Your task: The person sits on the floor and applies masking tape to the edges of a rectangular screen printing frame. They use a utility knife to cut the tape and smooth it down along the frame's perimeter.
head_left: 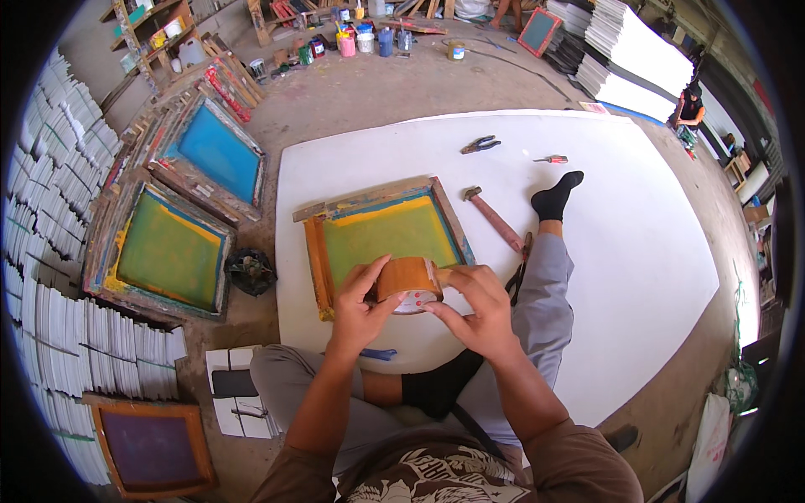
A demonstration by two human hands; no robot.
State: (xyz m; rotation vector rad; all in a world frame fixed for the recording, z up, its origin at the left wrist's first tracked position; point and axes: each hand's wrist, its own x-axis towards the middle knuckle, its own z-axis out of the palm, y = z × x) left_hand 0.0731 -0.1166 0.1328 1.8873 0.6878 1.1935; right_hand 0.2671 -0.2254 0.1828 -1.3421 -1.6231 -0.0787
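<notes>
Over the near edge of a wooden screen-printing frame (453, 216) with green-yellow mesh, I hold a roll of brown packing tape (406, 275). My left hand (359, 308) is closed round the roll's left side, thumb under it. My right hand (480, 308) pinches at the right side, its thumb against the roll's pale core; whether it grips a loose tape end is hard to tell. A hammer (495, 220) lies right of the frame. Beside my outstretched leg, a dark-handled tool (521, 267) is partly hidden. A blue handle (378, 355) shows beneath my forearms.
Pliers (480, 145) and a screwdriver (553, 159) lie farther off on the white sheet (637, 251). Framed screens (172, 251) lean at the left beside stacked white boards (54, 193). Paint containers (366, 40) stand at the back. Another person (689, 109) sits far right.
</notes>
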